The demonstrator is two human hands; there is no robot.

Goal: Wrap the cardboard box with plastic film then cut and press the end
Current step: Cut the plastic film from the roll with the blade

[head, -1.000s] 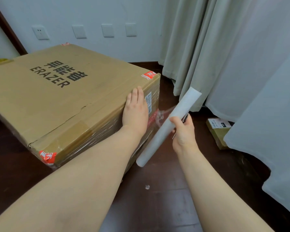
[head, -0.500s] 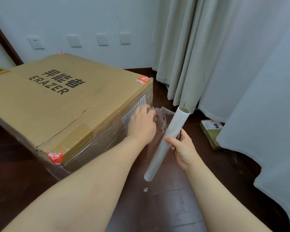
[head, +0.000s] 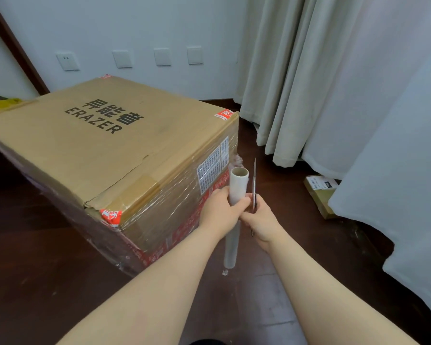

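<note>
Brown cardboard box [head: 110,155], sides film-wrapped (film roll [head: 238,188], blade [head: 254,188] upright beside)

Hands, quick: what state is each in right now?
Left hand: grips the film roll.
Right hand: holds a thin blade.

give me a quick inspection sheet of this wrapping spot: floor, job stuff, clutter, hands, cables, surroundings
surface: dark wooden floor, the box stands on it
job's things: cardboard box, sides film-wrapped, top bare; film roll upright by its near right corner; thin blade beside the roll
clutter: small carton by the curtains; film scrap on the floor
grippers: left hand grips the roll; right hand holds the blade, tip up
cables: nothing seen
surroundings: wall with socket and switch plates; curtains at right
</note>
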